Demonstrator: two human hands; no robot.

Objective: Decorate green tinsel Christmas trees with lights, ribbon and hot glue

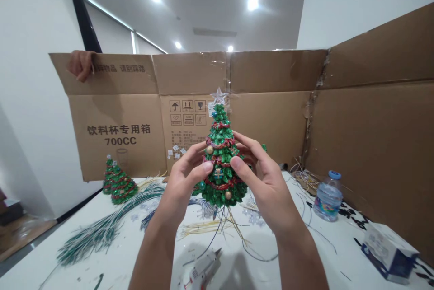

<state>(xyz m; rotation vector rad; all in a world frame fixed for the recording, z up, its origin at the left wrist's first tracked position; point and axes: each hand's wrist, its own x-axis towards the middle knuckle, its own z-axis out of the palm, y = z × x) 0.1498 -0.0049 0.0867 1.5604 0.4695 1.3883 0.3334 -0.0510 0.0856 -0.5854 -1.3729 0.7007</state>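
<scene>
**Left hand** (pixel 179 186) and **right hand** (pixel 264 181), bare: the fingers are spread apart and curved, with thumbs and fingertips clamped on opposite flanks of the item below.

**Miniature cone-shaped Christmas tree** (pixel 222 188): held upright in mid-air between both hands, above the white table (pixel 44 267). It is covered in glittering green scales and wound with red tinsel garland. Gold and blue baubles and a small wrapped-gift ornament are attached, and a clear star topper (pixel 219 96) is fixed at the tip. Thin loose wires (pixel 230 231) are hung from its base.

Also recorded on the table: two smaller green glitter trees (pixel 118 184) near the far left edge; a long bundle of green-and-white wires (pixel 101 231) towards the left edge; a white hot glue gun (pixel 200 274) at the near edge; a water bottle with a blue cap (pixel 328 198) by the far right corner; a white-and-blue carton (pixel 388 251) at the right edge.

A brown cardboard sheet (pixel 271 73) is stood along the far edge, its top gripped by another person's hand (pixel 80 65).
</scene>
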